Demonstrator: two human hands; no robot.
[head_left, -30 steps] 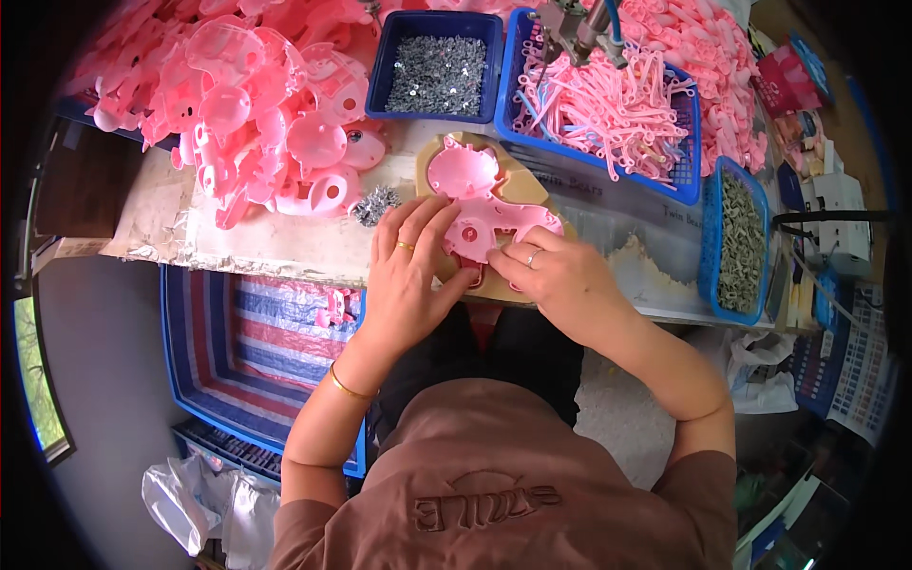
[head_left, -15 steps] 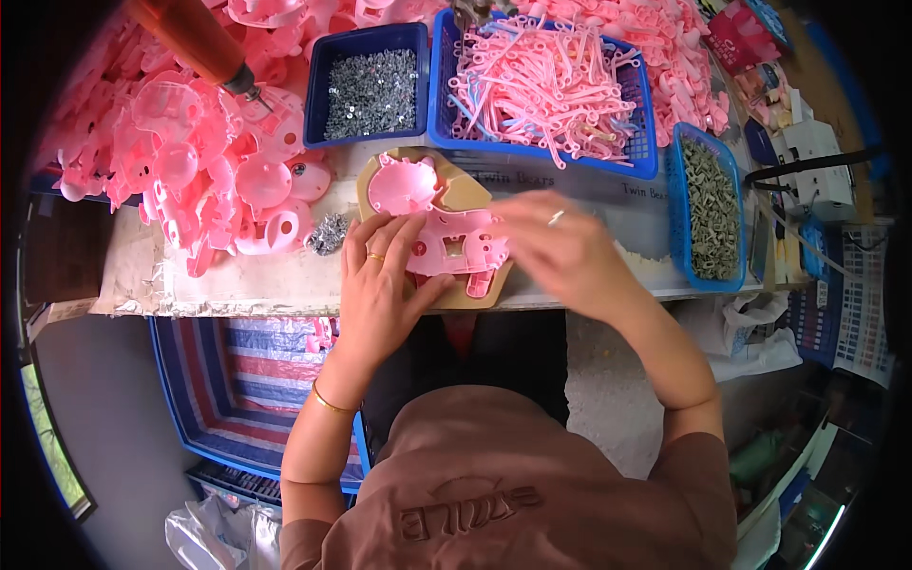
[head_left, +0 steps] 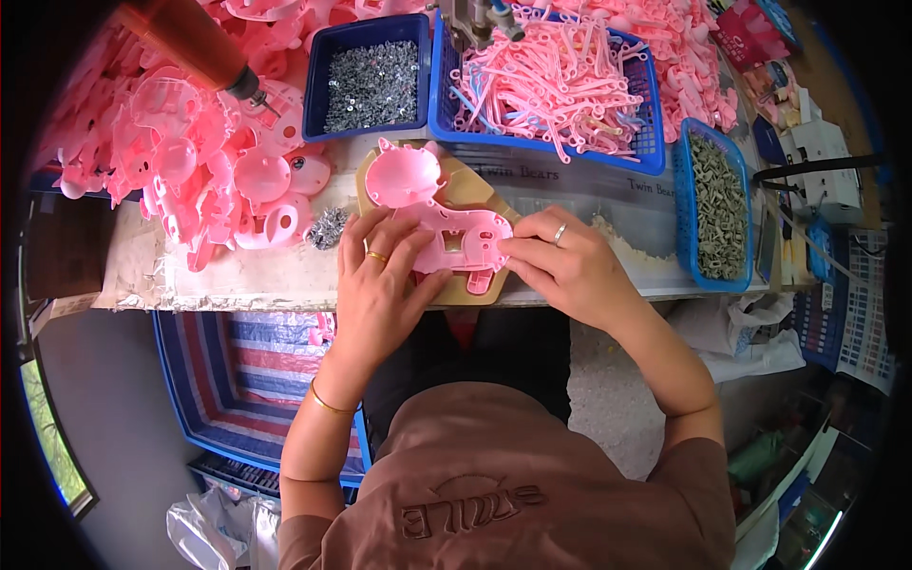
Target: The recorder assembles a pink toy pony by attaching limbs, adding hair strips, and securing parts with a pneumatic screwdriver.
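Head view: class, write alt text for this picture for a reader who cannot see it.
Two bare hands, left hand and right hand, press on a pink plastic part lying on a tan board at the table edge. Blue bins of screws and pink strips stand behind it.

head view | worn on head, facing steeply down | close above workbench | fisheye-bent edges

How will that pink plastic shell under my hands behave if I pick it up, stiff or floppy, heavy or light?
The pink plastic shell looks like a thin moulded part with ribs and holes, so probably stiff and light. It lies flat on the tan board, so it is unlikely to roll. Both the left hand and right hand press it; the glossy surface may be a little slippery.
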